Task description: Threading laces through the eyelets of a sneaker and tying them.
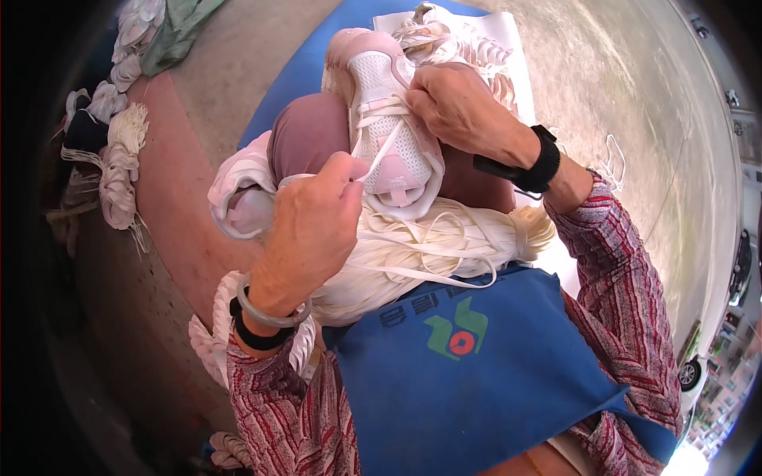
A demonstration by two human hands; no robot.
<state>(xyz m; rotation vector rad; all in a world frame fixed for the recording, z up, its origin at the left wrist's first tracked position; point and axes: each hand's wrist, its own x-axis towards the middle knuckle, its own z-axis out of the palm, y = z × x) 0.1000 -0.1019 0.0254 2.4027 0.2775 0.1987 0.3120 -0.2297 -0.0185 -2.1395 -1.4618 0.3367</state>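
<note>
A pink and white sneaker [381, 75] rests between my knees, its toe pointing away from me. A white shoelace [382, 155] crosses its lower eyelet rows, and one end runs loose over the tongue. My left hand [313, 226] is closed in a pinch on that lace, just left of the tongue. At the shoe's right eyelet edge, my right hand [464, 111] is closed with fingertips pressed together; what they grip is hidden. Across my lap, below the shoe, lies a thick bundle of cream shoelaces [421, 246]. A second pink and white shoe [242, 190] sits by my left knee.
My blue apron [476, 389] covers my lap. Beyond the sneaker, several pink and white shoe pieces [456, 40] lie on a white sheet over a blue surface [305, 83]. More shoes and lace bundles [123, 159] are at the far left. A loose lace [611, 163] lies on the floor at right.
</note>
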